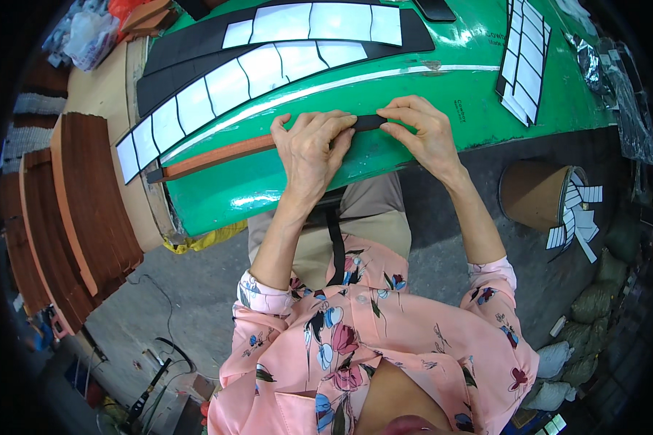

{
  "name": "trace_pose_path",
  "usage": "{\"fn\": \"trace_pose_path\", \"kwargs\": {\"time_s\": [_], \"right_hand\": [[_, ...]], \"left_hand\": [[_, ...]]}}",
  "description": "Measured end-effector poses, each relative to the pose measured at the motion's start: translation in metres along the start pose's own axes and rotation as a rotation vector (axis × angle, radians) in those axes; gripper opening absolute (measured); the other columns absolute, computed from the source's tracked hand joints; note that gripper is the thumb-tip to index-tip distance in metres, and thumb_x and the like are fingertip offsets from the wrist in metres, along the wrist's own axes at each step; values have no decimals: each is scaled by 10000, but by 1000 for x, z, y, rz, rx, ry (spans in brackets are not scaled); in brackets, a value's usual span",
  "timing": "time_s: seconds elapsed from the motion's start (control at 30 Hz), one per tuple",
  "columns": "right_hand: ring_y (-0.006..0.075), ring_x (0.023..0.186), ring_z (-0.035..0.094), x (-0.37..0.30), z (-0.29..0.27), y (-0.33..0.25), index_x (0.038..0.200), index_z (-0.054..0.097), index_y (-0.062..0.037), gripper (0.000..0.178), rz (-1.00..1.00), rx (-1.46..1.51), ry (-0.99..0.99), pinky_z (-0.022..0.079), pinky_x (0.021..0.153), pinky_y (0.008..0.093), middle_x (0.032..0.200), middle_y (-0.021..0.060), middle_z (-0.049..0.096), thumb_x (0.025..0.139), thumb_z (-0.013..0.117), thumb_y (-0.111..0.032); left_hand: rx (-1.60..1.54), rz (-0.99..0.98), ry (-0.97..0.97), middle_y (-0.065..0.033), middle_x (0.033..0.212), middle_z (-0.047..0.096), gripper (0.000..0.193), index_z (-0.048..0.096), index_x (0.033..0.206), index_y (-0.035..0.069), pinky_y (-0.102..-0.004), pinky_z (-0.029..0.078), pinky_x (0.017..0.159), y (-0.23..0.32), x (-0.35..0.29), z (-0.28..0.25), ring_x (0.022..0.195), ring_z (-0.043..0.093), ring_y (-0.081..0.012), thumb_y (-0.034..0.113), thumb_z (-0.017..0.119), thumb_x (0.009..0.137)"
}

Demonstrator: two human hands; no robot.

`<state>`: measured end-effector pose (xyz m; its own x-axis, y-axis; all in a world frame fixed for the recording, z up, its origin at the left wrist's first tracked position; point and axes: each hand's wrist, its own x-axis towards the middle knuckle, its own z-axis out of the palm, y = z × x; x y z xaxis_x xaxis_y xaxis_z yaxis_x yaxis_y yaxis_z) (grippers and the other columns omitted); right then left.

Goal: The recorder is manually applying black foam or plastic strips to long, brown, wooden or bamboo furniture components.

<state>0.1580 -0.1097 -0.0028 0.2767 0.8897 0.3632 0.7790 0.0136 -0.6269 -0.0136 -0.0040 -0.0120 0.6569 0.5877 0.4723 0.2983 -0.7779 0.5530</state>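
Observation:
A long narrow strip [218, 156], reddish brown along its left part and black at both ends, lies across the green worktop [232, 192] in front of me. My left hand [308, 152] is closed over the strip near its right part, thumb and fingers pinching it. At its right end, my right hand [424, 138] pinches the black tip [370, 122] between thumb and fingers. The part under my left hand is hidden. Beyond the strip lie black curved sheets [174, 76] bearing rows of white backing pieces [225, 90].
Stacks of curved brown strips [94, 196] stand at the left. A white-backed panel [522, 61] and a dark phone-like object [435, 9] lie at the worktop's far side. Clear plastic bags [627, 101] hang at its right edge. A brown bin [533, 196] with white scraps is at right.

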Motion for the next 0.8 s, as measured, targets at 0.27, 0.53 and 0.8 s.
{"fn": "trace_pose_path", "kwargs": {"time_s": [0.27, 0.53, 0.8], "right_hand": [[211, 842, 609, -2, 1, 1, 921, 703, -95, 199, 47, 51, -6, 498, 699, 321, 906, 55, 638, 724, 717, -123], [194, 816, 614, -6, 6, 3, 909, 703, -82, 168, -53, -60, 67, 499, 697, 299, 928, 56, 643, 749, 707, -132], [82, 745, 539, -2, 27, -3, 1104, 589, -7, 323, 536, 576, 56, 459, 686, 247, 977, 31, 633, 828, 667, -155]], "left_hand": [[-9, -2, 3, 46, 879, 677, 159, 694, 886, 156, -421, 287, 912, -1, 0, 1, 826, 591, -128, 143, 717, 729], [-27, -25, 50, 46, 840, 674, 113, 687, 812, 142, -423, 288, 905, 6, 5, 1, 793, 598, -130, 192, 737, 725], [-22, -69, 122, 19, 713, 602, 105, 618, 710, 128, -420, 301, 821, 7, 7, 11, 701, 564, -164, 153, 718, 690]]}}
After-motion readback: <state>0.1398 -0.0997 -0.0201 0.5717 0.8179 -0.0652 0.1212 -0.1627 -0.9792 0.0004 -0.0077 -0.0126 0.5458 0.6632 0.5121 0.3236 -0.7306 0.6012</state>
